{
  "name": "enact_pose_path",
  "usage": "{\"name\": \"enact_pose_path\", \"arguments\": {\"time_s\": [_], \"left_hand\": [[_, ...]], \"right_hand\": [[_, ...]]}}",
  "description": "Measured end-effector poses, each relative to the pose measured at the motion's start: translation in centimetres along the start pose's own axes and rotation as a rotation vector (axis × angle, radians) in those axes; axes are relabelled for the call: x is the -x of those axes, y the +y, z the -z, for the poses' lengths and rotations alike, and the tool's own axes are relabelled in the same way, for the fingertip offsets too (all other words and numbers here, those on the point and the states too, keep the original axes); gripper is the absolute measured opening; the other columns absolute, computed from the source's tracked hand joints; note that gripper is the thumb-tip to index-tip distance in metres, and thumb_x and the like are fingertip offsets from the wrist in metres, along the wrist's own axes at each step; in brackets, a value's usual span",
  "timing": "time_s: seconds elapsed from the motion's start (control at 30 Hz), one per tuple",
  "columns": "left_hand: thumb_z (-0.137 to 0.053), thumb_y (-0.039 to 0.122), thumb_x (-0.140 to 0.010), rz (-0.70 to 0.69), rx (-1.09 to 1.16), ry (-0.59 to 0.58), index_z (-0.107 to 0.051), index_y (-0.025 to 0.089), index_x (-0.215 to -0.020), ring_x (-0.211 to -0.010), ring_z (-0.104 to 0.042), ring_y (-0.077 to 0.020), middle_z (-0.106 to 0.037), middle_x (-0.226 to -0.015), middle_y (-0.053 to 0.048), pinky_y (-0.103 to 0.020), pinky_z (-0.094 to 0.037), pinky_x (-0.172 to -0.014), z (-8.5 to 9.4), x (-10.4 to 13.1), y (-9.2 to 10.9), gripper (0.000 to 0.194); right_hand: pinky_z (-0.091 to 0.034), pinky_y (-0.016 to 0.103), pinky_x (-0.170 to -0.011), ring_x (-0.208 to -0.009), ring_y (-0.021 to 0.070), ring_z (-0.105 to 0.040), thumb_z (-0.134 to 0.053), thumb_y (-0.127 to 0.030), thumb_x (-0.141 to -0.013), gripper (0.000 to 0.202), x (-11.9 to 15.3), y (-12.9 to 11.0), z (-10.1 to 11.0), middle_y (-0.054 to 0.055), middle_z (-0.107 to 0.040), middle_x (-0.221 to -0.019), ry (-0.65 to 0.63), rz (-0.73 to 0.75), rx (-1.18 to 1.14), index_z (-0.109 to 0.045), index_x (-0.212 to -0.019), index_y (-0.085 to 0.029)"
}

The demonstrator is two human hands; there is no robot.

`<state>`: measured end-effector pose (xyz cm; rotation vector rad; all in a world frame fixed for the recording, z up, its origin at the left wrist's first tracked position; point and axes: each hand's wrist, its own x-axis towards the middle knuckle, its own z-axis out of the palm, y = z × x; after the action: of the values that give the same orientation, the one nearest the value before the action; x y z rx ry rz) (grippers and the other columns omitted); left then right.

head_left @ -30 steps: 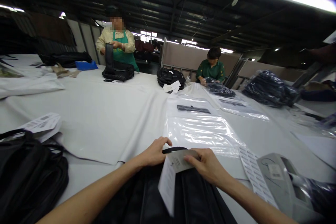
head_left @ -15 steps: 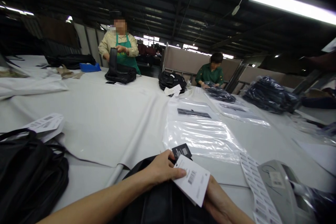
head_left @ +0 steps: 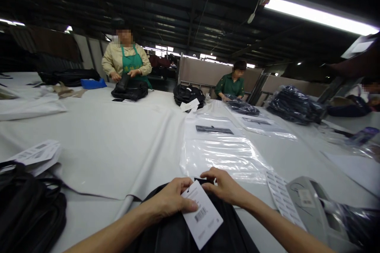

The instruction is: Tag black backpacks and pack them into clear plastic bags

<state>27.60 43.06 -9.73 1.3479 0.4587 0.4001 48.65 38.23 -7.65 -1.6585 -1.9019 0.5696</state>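
At the bottom centre lies a black bag [head_left: 173, 231], partly beneath my forearms. My left hand [head_left: 170, 199] is closed on a white hang tag [head_left: 203, 217] with a printed barcode, its thumb across the tag's left side. Beside it, my right hand [head_left: 224, 187] has thumb and forefinger bent around the edge of a small black hang tag [head_left: 200, 180], most of which is hidden behind the white one and the fingers. Both tags are over the top of the bag.
Clear plastic bags [head_left: 219, 150] lie just beyond. A sheet of barcode labels [head_left: 283, 199] and a grey device [head_left: 311, 205] are at right. More black bags [head_left: 32, 205] with paper tags sit at left. Two co-workers [head_left: 127, 61] handle bags across the white-covered table [head_left: 89, 138].
My right hand has come up from behind the white tag to the black tag. The white tag hangs lower, in my left hand. The far-left co-worker has lowered part of a black bag.
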Motion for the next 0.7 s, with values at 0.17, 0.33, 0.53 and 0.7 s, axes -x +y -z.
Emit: {"name": "enact_pose_path", "arguments": {"time_s": [0.17,0.33,0.53,0.7], "left_hand": [[-0.077,0.027,-0.060,-0.017,0.024,0.120,-0.046,0.016,-0.087,-0.078,-0.066,-0.0238,-0.069,-0.084,-0.008,-0.035,-0.050,-0.071,0.4,-0.1,-0.4,0.043],[-0.075,0.030,-0.057,0.018,-0.069,0.297,-0.036,0.020,-0.087,-0.062,-0.064,-0.0212,-0.066,-0.072,-0.002,-0.031,-0.048,-0.058,-0.4,-1.3,-0.8,0.050],[-0.059,0.029,-0.078,-0.222,-0.932,0.521,-0.046,0.023,-0.103,-0.079,-0.058,-0.0194,-0.059,-0.087,-0.002,-0.032,-0.045,-0.071,-1.5,2.4,0.1,0.029],[-0.057,0.037,-0.084,-0.495,-1.580,-0.226,-0.057,0.023,-0.085,-0.061,-0.055,-0.0166,-0.061,-0.081,-0.001,-0.027,-0.038,-0.049,-2.5,5.3,-1.5,0.014]], "right_hand": [[-0.041,0.027,-0.060,-0.064,0.0158,-0.056,-0.061,-0.035,-0.072,0.021,0.8,-1.4,-0.9,0.002,-0.062,-0.066,0.088,-0.147,-0.216,-0.066,-0.068,-0.016],[-0.041,0.026,-0.056,-0.058,0.0157,-0.058,-0.044,-0.057,-0.082,0.052,3.0,-2.5,-2.1,0.005,-0.065,-0.064,-0.114,-0.270,-0.685,-0.066,-0.071,-0.011],[-0.041,0.024,-0.053,-0.061,0.0176,-0.061,-0.058,-0.043,-0.074,0.032,4.6,-1.2,-2.6,0.005,-0.069,-0.071,-0.103,-0.278,-0.469,-0.068,-0.078,-0.013],[-0.035,0.022,-0.044,-0.052,0.0158,-0.057,-0.054,-0.024,-0.066,0.013,5.1,-0.6,-2.3,0.003,-0.065,-0.057,-0.036,-0.408,-0.136,-0.064,-0.064,-0.016]]}}
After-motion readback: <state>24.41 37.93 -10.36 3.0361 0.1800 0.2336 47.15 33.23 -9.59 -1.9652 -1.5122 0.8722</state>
